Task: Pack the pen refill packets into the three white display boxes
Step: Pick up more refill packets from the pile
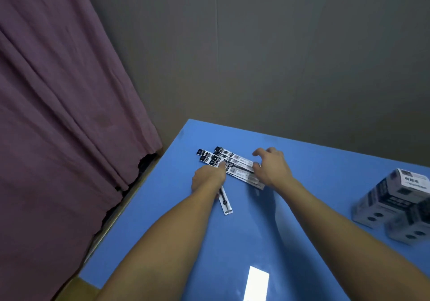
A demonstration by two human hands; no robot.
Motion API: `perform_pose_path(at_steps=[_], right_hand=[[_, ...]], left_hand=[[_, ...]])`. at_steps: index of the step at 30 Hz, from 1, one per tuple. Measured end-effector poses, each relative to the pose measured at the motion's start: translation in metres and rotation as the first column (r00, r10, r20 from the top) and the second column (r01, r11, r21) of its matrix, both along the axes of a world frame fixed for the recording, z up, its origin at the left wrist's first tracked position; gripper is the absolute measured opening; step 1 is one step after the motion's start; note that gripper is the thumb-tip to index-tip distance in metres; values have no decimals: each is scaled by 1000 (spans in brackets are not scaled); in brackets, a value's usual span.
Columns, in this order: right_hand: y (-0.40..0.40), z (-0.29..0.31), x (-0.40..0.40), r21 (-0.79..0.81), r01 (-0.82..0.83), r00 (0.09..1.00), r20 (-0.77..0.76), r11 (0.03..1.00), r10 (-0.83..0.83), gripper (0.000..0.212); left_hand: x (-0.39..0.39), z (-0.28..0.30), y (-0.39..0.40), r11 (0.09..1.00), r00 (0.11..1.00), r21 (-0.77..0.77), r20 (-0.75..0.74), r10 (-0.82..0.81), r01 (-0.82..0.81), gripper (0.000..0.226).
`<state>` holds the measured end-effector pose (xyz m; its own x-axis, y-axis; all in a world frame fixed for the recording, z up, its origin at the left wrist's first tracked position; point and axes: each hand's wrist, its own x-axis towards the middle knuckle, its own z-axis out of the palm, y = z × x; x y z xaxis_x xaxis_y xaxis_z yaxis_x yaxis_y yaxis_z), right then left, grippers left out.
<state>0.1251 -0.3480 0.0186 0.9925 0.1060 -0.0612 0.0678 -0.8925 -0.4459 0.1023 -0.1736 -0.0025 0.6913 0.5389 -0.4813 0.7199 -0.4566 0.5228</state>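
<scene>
Head view shows the left hand (207,177) pinching and the right hand (271,168) spread over the far-left refill packets (229,161), likely gathering them for the display boxes (393,207) at right.

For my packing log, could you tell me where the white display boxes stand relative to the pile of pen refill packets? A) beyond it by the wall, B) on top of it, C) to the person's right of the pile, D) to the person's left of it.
C: the white display boxes stand at the table's right edge, well apart from the pen refill packets under both hands.
</scene>
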Motion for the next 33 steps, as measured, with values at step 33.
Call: perform_pose_path(at_steps=[33], right_hand=[[33,-17,-1,133,-118,993,1,984,119,33]], left_hand=[[-53,-13,53,886,925,307,-268,-271,348,38]])
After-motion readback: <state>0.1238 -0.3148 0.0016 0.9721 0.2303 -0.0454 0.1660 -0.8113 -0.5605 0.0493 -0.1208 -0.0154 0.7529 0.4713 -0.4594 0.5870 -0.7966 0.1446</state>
